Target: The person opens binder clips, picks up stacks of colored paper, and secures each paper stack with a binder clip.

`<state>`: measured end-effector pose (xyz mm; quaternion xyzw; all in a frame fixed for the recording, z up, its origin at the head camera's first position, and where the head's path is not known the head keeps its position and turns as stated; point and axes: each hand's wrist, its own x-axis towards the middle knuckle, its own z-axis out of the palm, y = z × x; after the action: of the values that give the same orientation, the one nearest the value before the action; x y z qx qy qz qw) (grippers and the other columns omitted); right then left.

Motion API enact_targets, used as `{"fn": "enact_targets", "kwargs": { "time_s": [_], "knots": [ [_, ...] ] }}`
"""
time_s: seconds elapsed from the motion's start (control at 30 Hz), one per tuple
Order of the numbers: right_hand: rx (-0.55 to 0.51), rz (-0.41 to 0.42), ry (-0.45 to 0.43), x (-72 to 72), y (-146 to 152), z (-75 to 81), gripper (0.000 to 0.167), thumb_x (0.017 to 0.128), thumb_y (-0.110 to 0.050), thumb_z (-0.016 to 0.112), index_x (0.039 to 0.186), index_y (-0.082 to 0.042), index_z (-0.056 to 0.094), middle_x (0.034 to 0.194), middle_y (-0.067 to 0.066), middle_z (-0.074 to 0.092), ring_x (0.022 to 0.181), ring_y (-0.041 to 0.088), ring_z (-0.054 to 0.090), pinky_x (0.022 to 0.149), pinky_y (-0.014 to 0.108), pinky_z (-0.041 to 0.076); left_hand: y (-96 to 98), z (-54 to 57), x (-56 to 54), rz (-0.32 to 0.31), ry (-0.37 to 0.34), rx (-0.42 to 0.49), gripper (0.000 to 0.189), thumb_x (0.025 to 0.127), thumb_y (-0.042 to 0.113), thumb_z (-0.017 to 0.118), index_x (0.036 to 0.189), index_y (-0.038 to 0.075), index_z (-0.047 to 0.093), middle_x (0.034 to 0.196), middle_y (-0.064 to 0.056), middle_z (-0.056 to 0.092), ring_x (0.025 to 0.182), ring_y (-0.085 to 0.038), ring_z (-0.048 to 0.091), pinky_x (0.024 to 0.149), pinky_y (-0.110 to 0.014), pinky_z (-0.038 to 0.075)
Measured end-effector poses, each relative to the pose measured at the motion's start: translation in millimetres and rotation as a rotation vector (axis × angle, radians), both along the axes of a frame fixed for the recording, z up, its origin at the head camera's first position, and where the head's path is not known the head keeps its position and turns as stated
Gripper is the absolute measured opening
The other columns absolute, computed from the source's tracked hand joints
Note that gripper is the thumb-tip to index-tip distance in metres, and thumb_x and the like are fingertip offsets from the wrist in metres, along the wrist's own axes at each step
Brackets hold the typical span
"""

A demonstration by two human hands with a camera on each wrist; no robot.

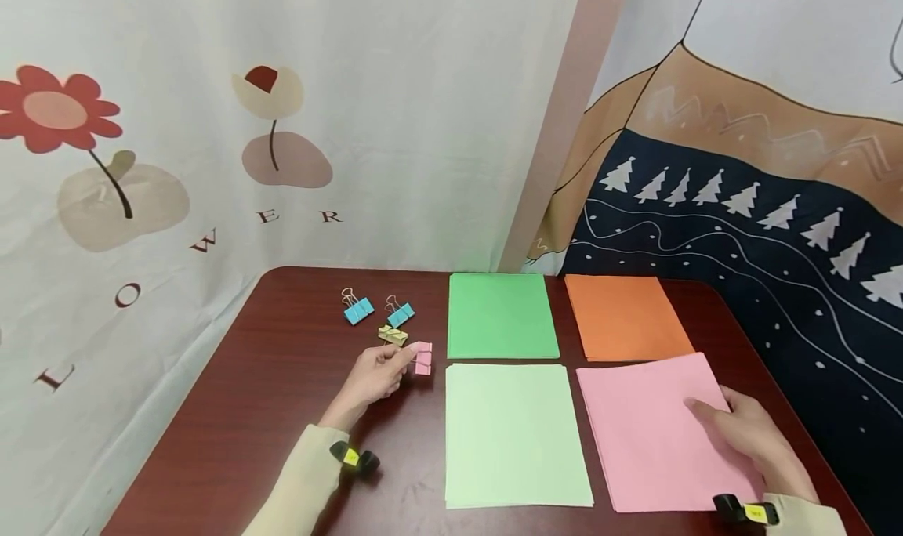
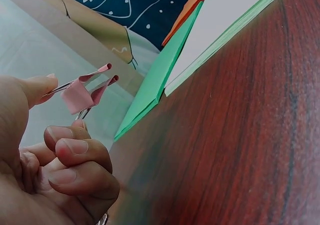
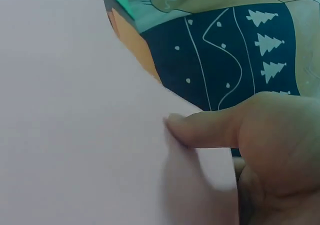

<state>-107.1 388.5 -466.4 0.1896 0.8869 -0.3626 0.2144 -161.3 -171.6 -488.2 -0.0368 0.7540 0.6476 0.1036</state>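
Centrally, the pink clip (image 1: 422, 359), pinched by its wire handles (image 2: 62, 87) in the left hand (image 1: 377, 374) to the left of the pale green stack (image 1: 518, 434), is probably light, stiff and springy, best taken by those handles. Farther right on the worktop (image 1: 247, 411), the right hand (image 1: 762, 436) grips the pink stack (image 1: 656, 434) by its right edge, thumb on top; its sheets are likely light, bendable and apt to slide. Most right-hand fingers are hidden beneath, and the sheets cannot be counted.
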Motion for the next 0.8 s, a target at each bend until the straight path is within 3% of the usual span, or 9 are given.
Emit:
{"fn": "enact_targets", "kwargs": {
  "time_s": [0.17,0.4,0.67,0.8],
  "knots": [
    [0.019,0.032,0.134,3.7,2.4,2.0,0.096,0.1,-0.065,0.049,0.16,0.004,0.019,0.13,0.033,0.056,0.094,0.025,0.063,0.072,0.033,0.053,2.8,1.3,-0.3,0.007,-0.001,0.004,0.054,0.093,0.045,0.074,0.063,0.012,0.044,0.048,0.007,0.033,0.045,-0.009,0.029,0.045,-0.02,0.024],
    [0.014,-0.032,0.255,5.5,4.8,13.1,0.088,0.102,-0.061,0.049,0.159,0.001,0.024,0.106,0.017,0.065,0.078,0.017,0.06,0.062,0.032,0.052,8.0,5.6,-3.1,0.001,0.013,0.008,0.052,0.094,0.044,0.074,0.066,0.008,0.049,0.048,0.007,0.034,0.045,-0.01,0.031,0.045,-0.02,0.025],
    [-0.021,-0.117,0.323,-2.8,-0.2,24.5,0.088,0.102,-0.061,0.048,0.16,0.0,0.024,0.119,0.019,0.058,0.081,0.014,0.056,0.064,0.028,0.049,15.6,10.1,-8.7,-0.006,0.033,0.007,0.054,0.094,0.045,0.073,0.066,0.01,0.044,0.051,0.006,0.035,0.046,-0.009,0.032,0.045,-0.02,0.026],
    [-0.01,-0.158,0.387,-8.3,-8.2,26.3,0.081,0.103,-0.058,0.049,0.157,0.0,0.032,0.113,0.018,0.059,0.078,0.014,0.055,0.062,0.028,0.048,21.2,10.7,-11.8,-0.011,0.046,0.003,0.055,0.095,0.047,0.072,0.068,0.004,0.05,0.051,0.006,0.039,0.046,-0.01,0.035,0.045,-0.021,0.028]
  ]
}}
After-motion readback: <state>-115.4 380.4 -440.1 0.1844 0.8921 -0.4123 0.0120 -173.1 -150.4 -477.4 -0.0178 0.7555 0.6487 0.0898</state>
